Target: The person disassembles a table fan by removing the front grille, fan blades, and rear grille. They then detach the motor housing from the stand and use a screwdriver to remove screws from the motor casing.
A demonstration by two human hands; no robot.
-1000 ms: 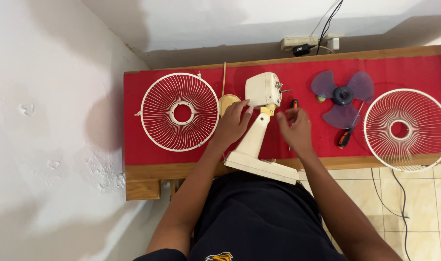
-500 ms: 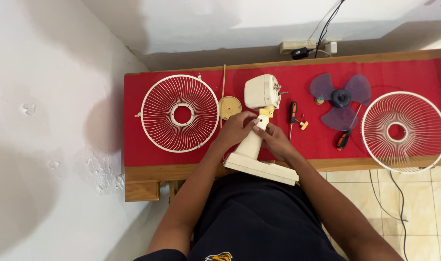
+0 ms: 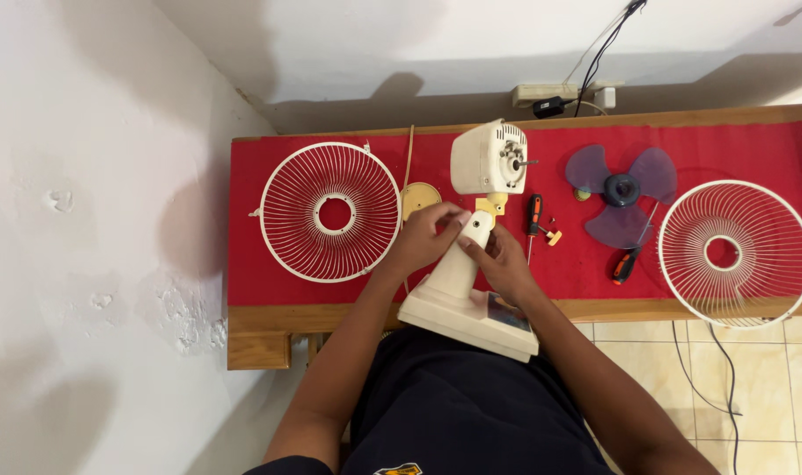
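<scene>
Head view looks straight down on a cream-coloured table fan body (image 3: 471, 264) lying across the near edge of a red-covered bench (image 3: 251, 220), its flat base (image 3: 467, 318) hanging over the wooden rim toward the person and its boxy motor housing (image 3: 489, 158) pointing away, a bare metal shaft sticking out of the housing's front. The left hand (image 3: 427, 237) wraps the slim neck from the left, fingers curled and pressed against the plastic near the yellowish joint below the housing. The right hand (image 3: 502, 259) grips the same neck from the right, fingers closed around it. A white wire grille (image 3: 330, 211) lies left of the fan, another grille (image 3: 735, 253) far right, and a translucent purple blade (image 3: 621, 195) sits between. Two screwdrivers (image 3: 534, 215) rest just beside the right hand
</scene>
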